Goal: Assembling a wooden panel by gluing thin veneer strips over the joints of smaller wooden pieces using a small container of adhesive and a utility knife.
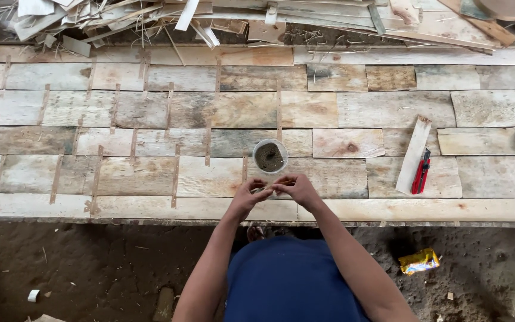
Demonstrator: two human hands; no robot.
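My left hand (pixel 248 195) and my right hand (pixel 296 186) meet fingertip to fingertip over the near edge of a large panel of patched wooden boards (pixel 150 179). Between the fingers is something very small; I cannot tell what it is. Just beyond the hands stands a small clear plastic cup (pixel 270 156) with dark, fine contents. Thin wooden strips (pixel 176 173) cover the joints between boards to the left of the cup.
A loose pale wood slat (pixel 413 155) and a red-and-black utility knife (pixel 421 173) lie on the panel to the right. A heap of wood offcuts (pixel 120 21) runs along the far edge. A yellow wrapper (pixel 418 261) lies on the dirt floor.
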